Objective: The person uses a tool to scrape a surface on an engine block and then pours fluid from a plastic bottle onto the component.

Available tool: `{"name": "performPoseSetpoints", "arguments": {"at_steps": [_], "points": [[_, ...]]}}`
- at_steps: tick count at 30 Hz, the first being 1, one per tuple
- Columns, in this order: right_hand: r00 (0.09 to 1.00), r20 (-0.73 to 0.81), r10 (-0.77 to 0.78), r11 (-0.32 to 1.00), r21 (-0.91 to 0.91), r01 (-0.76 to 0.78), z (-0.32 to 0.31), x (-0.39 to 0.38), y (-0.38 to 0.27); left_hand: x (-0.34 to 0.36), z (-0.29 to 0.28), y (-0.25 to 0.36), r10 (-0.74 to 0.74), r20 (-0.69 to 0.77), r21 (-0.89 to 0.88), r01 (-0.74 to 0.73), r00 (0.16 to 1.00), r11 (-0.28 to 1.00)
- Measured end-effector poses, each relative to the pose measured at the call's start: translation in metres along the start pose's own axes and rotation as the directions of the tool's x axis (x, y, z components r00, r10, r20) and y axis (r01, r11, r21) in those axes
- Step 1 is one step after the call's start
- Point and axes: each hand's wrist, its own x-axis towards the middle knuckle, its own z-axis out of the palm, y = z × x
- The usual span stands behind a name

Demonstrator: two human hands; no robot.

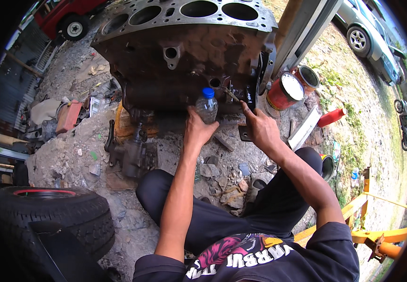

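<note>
A brown-black engine block (175, 80) with large round bores in its top face stands in front of me. Close to its lower side, my left hand (198, 128) is wrapped round a clear plastic bottle (207, 110) with a blue cap, held upright. Further right, my right hand (262, 128) grips a thin, light-coloured stick-like tool (232, 95). Its tip points at the block's side, near a round hole and a dark, wet-looking patch with white glints; its exact kind is too small to tell. Below that hand shows a dark flat metal piece (244, 133).
Two open cans (278, 101) and a red container (331, 117) stand right of the block beside a metal post (302, 37). A dark cast part (135, 155) lies on the stony ground. A tyre (57, 216) is at my left, a yellow frame (377, 235) at my right.
</note>
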Motion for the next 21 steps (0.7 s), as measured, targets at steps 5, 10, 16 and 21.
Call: {"name": "performPoseSetpoints", "arguments": {"at_steps": [5, 10, 16, 21], "points": [[1.0, -0.03, -0.003, 1.0, -0.028, 0.002, 0.0, 0.011, 0.007, -0.001, 0.001, -0.001, -0.009, -0.01, -0.009, 0.009, 1.0, 1.0], [1.0, 0.019, -0.006, 0.999, -0.045, 0.007, -0.008, 0.005, -0.003, -0.001, 0.0, -0.002, 0.009, -0.017, -0.004, -0.009, 1.0, 1.0], [1.0, 0.031, -0.004, 1.0, -0.005, 0.004, -0.007, 0.001, -0.005, -0.001, 0.002, 0.0, -0.02, 0.002, 0.005, 0.02, 1.0, 1.0], [0.998, -0.059, 0.031, 0.994, 0.109, -0.024, -0.019, 0.01, 0.011, 0.0, -0.005, 0.003, -0.035, 0.108, -0.043, 0.04, 0.994, 0.998]]}}
